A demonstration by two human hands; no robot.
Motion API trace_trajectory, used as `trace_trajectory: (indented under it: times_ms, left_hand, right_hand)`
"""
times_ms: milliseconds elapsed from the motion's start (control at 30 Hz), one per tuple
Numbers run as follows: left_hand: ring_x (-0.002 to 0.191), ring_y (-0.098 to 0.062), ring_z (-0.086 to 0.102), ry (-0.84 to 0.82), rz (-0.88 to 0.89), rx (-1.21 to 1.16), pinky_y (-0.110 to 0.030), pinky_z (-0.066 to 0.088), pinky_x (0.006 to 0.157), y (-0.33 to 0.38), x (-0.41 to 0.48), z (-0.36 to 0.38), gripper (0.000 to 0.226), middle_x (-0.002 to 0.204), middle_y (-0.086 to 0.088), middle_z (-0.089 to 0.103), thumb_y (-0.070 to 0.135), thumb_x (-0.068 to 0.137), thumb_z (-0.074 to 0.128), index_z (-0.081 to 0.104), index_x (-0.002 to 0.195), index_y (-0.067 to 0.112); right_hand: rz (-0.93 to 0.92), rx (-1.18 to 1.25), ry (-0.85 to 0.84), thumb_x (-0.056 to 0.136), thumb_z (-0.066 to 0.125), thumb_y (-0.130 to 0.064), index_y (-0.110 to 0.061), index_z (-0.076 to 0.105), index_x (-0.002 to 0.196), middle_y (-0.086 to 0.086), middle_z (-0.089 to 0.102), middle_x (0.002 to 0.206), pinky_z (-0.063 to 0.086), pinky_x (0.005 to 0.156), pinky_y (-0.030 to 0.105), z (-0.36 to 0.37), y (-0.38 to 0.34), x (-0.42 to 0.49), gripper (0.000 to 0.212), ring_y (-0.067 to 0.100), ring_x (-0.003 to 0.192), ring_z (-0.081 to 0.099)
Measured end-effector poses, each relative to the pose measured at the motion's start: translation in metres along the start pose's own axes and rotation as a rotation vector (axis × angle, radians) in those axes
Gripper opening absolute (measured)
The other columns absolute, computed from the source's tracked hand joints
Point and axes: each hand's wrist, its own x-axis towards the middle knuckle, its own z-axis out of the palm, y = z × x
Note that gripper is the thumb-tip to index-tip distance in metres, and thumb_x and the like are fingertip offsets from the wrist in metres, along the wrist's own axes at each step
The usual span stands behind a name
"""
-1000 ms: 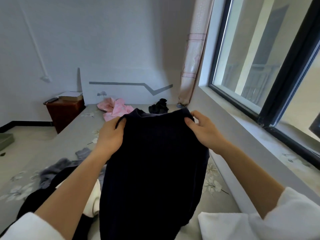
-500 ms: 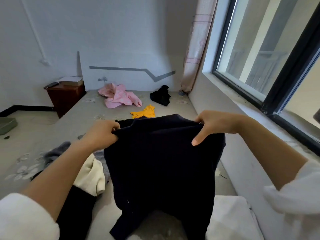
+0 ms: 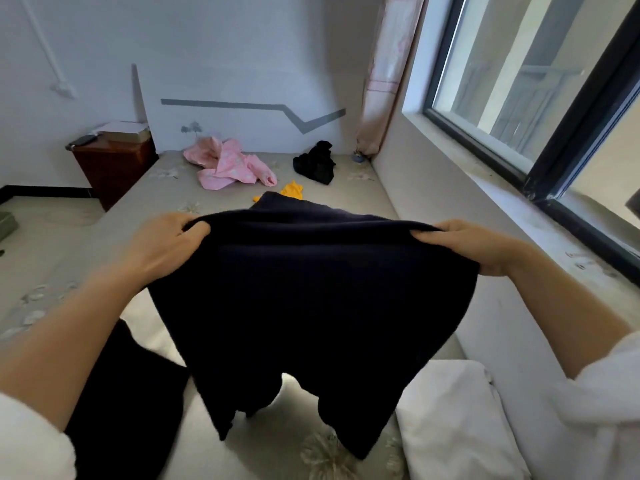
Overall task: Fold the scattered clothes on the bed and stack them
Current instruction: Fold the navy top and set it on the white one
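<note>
I hold a dark navy sweater [image 3: 311, 299] spread out above the bed [image 3: 166, 199]. My left hand [image 3: 162, 247] grips its upper left edge and my right hand [image 3: 478, 245] grips its upper right edge. The sweater hangs down toward me, its lower part dangling over the mattress. Farther up the bed lie a pink garment [image 3: 228, 164], a small yellow garment [image 3: 292, 190] partly hidden behind the sweater, and a black garment [image 3: 317, 164]. Another black piece of clothing [image 3: 128, 400] lies under my left forearm.
A white pillow or folded cloth [image 3: 453, 420] lies at the bed's near right. A grey ledge and a window [image 3: 519, 98] run along the right side. A brown nightstand [image 3: 110, 164] stands at the bed's far left, with floor beyond.
My hands have lowered the sweater and moved farther apart, stretching its top edge wide. The view has tilted down, so the clothes at the far end now show.
</note>
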Motion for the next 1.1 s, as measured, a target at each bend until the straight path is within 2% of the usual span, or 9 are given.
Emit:
trace_trajectory:
  times_ms: [133, 300, 400, 500, 567, 667, 767, 1000, 1100]
  left_hand:
    - [0.073, -0.013, 0.066, -0.334, -0.087, -0.182, -0.032, 0.049, 0.074, -0.013, 0.014, -0.03, 0.041, 0.071, 0.009, 0.071, 0.073, 0.062, 0.068, 0.076, 0.072, 0.035]
    - [0.066, -0.014, 0.068, -0.647, -0.163, 0.018, -0.021, 0.044, 0.06, -0.034, 0.029, -0.017, 0.022, 0.07, 0.002, 0.073, 0.041, 0.07, 0.079, 0.076, 0.077, 0.02]
    - [0.069, -0.021, 0.06, -0.386, -0.171, 0.239, -0.029, 0.043, 0.062, -0.062, 0.053, 0.019, 0.015, 0.07, -0.004, 0.065, 0.026, 0.083, 0.073, 0.073, 0.08, 0.011]
    - [0.082, -0.033, 0.061, -0.124, -0.228, 0.475, -0.036, 0.051, 0.074, -0.082, 0.069, 0.048, 0.013, 0.086, -0.014, 0.063, 0.017, 0.088, 0.059, 0.07, 0.091, 0.011]
    - [0.075, -0.036, 0.064, -0.091, -0.387, 0.232, -0.041, 0.055, 0.07, -0.08, 0.077, 0.061, 0.02, 0.084, -0.019, 0.063, 0.01, 0.09, 0.046, 0.065, 0.097, 0.009]
    - [0.056, -0.031, 0.063, -0.11, -0.677, -0.615, -0.037, 0.055, 0.048, -0.05, 0.084, 0.069, 0.028, 0.084, -0.021, 0.062, 0.01, 0.099, 0.025, 0.048, 0.115, 0.009]
    - [0.093, -0.03, 0.06, 0.028, -0.609, -0.825, -0.039, 0.052, 0.066, -0.024, 0.106, 0.068, 0.037, 0.119, -0.011, 0.057, 0.02, 0.1, 0.026, 0.045, 0.132, 0.02]
    - [0.111, -0.003, 0.049, 0.352, -0.129, -0.93, -0.022, 0.037, 0.099, -0.012, 0.119, 0.046, 0.047, 0.128, 0.013, 0.05, 0.015, 0.099, 0.035, 0.044, 0.13, 0.048]
    - [0.13, -0.011, 0.042, 0.41, -0.024, -0.852, -0.029, 0.03, 0.113, -0.042, 0.095, 0.063, 0.055, 0.144, 0.0, 0.041, 0.015, 0.092, 0.039, 0.04, 0.128, 0.057]
  right_hand:
    - [0.13, -0.13, -0.217, 0.074, 0.077, -0.02, 0.001, 0.066, 0.099, 0.015, 0.073, 0.088, 0.056, 0.057, 0.027, -0.022, -0.012, -0.004, 0.035, 0.026, 0.074, 0.072]
    - [0.205, -0.701, 0.101, 0.078, 0.074, -0.018, -0.001, 0.066, 0.087, 0.012, 0.069, 0.088, 0.05, 0.066, 0.03, -0.012, 0.008, 0.047, 0.021, 0.028, 0.08, 0.065]
    - [0.192, -0.914, 0.326, 0.089, 0.057, -0.023, -0.005, 0.058, 0.08, 0.013, 0.06, 0.087, 0.04, 0.058, 0.028, 0.01, 0.023, 0.079, 0.019, 0.027, 0.076, 0.055]
    - [0.22, -0.959, 0.563, 0.087, 0.048, -0.022, -0.013, 0.058, 0.092, 0.011, 0.05, 0.11, 0.042, 0.076, 0.036, 0.023, 0.036, 0.101, 0.014, 0.032, 0.102, 0.05]
    - [0.321, -0.894, 0.613, 0.089, 0.045, -0.025, -0.013, 0.059, 0.099, 0.013, 0.048, 0.114, 0.043, 0.078, 0.037, 0.023, 0.037, 0.112, 0.021, 0.033, 0.103, 0.05]
    - [0.429, -0.135, 0.548, 0.093, 0.039, -0.019, -0.002, 0.056, 0.1, 0.017, 0.063, 0.079, 0.052, 0.052, 0.028, 0.019, 0.021, 0.129, 0.024, 0.029, 0.06, 0.063]
    - [0.344, 0.468, 0.628, 0.097, 0.032, -0.009, 0.005, 0.052, 0.108, 0.02, 0.064, 0.074, 0.052, 0.048, 0.03, 0.011, -0.002, 0.141, 0.026, 0.026, 0.051, 0.06]
    - [-0.182, -0.058, 0.966, 0.085, 0.039, -0.005, -0.017, 0.056, 0.124, 0.008, 0.06, 0.115, 0.044, 0.094, 0.041, -0.005, -0.012, 0.128, 0.044, 0.028, 0.106, 0.054]
    - [-0.197, -0.307, 0.955, 0.08, 0.045, -0.005, -0.019, 0.056, 0.126, 0.016, 0.059, 0.12, 0.034, 0.105, 0.054, -0.001, 0.009, 0.12, 0.049, 0.037, 0.117, 0.047]
